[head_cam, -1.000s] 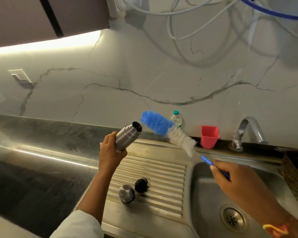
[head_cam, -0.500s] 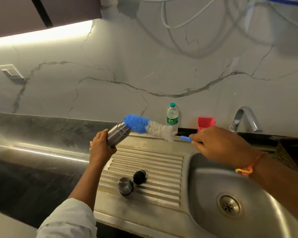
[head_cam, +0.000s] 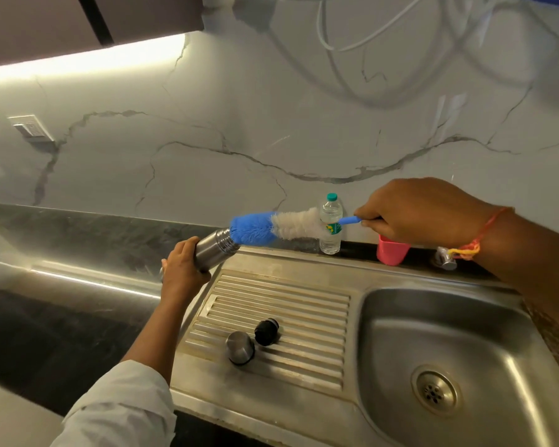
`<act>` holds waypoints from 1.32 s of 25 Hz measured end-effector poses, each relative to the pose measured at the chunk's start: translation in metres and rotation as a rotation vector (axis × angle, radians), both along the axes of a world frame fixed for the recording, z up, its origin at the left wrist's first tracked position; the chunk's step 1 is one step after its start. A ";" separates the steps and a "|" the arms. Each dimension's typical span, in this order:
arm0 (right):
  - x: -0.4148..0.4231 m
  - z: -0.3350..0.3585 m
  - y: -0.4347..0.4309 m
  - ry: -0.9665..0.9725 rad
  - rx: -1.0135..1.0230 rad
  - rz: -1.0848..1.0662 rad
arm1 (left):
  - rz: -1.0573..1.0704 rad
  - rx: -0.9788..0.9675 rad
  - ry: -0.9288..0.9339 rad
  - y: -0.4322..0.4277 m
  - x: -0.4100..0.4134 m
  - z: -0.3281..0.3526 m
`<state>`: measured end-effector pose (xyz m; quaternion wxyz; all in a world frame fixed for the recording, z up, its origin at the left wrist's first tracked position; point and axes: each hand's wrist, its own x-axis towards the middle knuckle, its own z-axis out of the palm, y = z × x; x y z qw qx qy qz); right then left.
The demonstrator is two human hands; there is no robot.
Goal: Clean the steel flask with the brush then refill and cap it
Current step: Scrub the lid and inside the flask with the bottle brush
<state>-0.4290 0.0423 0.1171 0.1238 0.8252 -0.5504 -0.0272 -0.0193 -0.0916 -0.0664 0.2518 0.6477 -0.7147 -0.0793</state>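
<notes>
My left hand (head_cam: 183,272) grips the steel flask (head_cam: 214,251), tilted with its open mouth pointing up and right. My right hand (head_cam: 423,214) holds the blue handle of the bottle brush (head_cam: 278,225). The brush's blue bristle tip touches the flask's mouth; the white bristles stay outside. A steel cup lid (head_cam: 239,347) and a black stopper (head_cam: 266,331) lie on the ribbed drainboard (head_cam: 304,304) below.
A small plastic water bottle (head_cam: 330,232) and a pink cup (head_cam: 392,253) stand at the wall behind the sink basin (head_cam: 433,333). The tap's base (head_cam: 444,258) shows under my right wrist. Dark countertop (head_cam: 46,333) lies to the left.
My right hand has swung up and left, turning the brush level. The blue tip moved from beside the flask to its mouth. The flask tilted a little lower.
</notes>
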 end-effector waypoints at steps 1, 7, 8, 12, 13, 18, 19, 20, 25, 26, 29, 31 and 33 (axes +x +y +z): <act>0.001 0.003 -0.003 0.051 -0.028 0.029 | -0.010 0.000 -0.004 -0.001 -0.001 0.001; 0.003 0.011 -0.015 0.269 -0.148 0.093 | -0.059 0.005 -0.079 -0.001 -0.001 0.000; 0.002 0.012 -0.017 0.284 -0.161 0.100 | -0.066 0.008 -0.087 -0.001 -0.001 0.000; 0.003 0.022 -0.019 0.302 -0.220 0.173 | -0.118 0.038 -0.111 -0.001 -0.001 -0.002; 0.003 0.024 -0.019 0.300 -0.232 0.182 | -0.139 0.040 -0.119 -0.001 -0.002 -0.003; 0.003 0.019 -0.028 0.284 -0.222 0.217 | -0.177 0.031 -0.051 0.002 -0.012 0.000; 0.002 0.017 -0.031 0.274 -0.205 0.205 | -0.189 0.014 -0.054 0.002 -0.013 0.001; 0.001 0.016 -0.033 0.253 -0.184 0.190 | -0.197 0.003 -0.051 0.002 -0.015 0.002; 0.007 0.000 -0.028 -0.046 0.099 0.015 | -0.235 -0.020 -0.027 0.003 -0.023 0.002; 0.012 -0.004 -0.027 -0.144 0.183 -0.037 | -0.238 -0.035 -0.034 0.003 -0.025 0.002; 0.021 -0.019 -0.027 -0.397 0.458 -0.154 | -0.230 -0.084 -0.084 0.002 -0.028 0.000; 0.022 -0.029 -0.029 -0.624 0.633 -0.283 | -0.227 -0.116 -0.112 0.004 -0.028 0.000; 0.021 -0.042 -0.030 -0.937 0.892 -0.471 | -0.230 -0.145 -0.145 0.006 -0.033 0.002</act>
